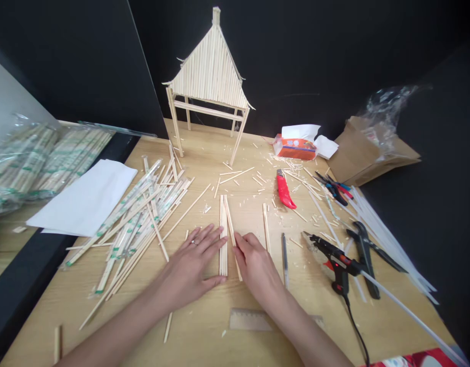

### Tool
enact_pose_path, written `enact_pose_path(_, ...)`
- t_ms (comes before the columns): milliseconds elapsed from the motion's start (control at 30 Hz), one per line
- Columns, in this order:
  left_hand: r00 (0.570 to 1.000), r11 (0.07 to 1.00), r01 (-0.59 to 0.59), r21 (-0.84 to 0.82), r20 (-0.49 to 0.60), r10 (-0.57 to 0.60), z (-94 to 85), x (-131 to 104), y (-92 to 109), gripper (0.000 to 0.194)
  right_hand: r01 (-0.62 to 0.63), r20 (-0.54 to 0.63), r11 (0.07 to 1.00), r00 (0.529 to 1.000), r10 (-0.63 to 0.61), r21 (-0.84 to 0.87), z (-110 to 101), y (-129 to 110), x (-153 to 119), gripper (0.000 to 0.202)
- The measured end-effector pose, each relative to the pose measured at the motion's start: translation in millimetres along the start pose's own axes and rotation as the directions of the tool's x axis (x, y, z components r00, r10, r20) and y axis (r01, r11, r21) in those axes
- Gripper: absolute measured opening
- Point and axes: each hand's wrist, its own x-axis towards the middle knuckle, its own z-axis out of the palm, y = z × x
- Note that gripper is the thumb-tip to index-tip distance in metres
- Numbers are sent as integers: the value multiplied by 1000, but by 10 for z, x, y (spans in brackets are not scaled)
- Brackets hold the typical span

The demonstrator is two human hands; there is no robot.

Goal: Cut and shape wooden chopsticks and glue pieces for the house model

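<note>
Several thin wooden sticks (222, 255) lie side by side, upright in the view, at the middle of the table. My left hand (198, 257) rests flat beside them with its fingers spread, the fingertips touching their left edge. Another stick (229, 219) slants against the row, its top end meeting theirs and its lower end a little apart. My right hand (253, 260) pinches this slanted stick between thumb and fingers. A transparent ruler (248, 320) lies partly under my right forearm. Right of my right hand are a pair of sticks (266, 227) and a grey pen (284, 257).
A stick-built house model (212, 71) stands at the back. Loose and wrapped chopsticks (154, 219) and white paper (85, 196) lie left. Rightward are a red cutter (284, 191), glue gun (334, 257), black pliers (336, 188), tissue pack (296, 148) and paper bag (368, 153).
</note>
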Motion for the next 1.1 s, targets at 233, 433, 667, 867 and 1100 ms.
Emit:
enact_pose_path(233,999,1000,-19,-14,-31,19,17,-8,-4,74,-1,-52,996,999,-4,-92,52,4,70,34)
enact_pose_path(433,999,1000,-15,-22,-34,14,17,-8,-4,73,-29,-108,988,994,12,-153,85,35,105,32)
enact_pose_path(667,999,1000,-20,-24,-42,19,16,-1,-11,73,72,-66,992,996,-66,107,99,-34,150,27)
enact_pose_path(867,998,1000,-23,-19,-51,22,16,5,-3,72,88,-78,979,994,-75,183,122,-19,173,28)
enact_pose_path(1100,998,999,-31,-17,-59,30,18,0,-7,73,96,-84,974,993,-80,204,145,-6,169,28)
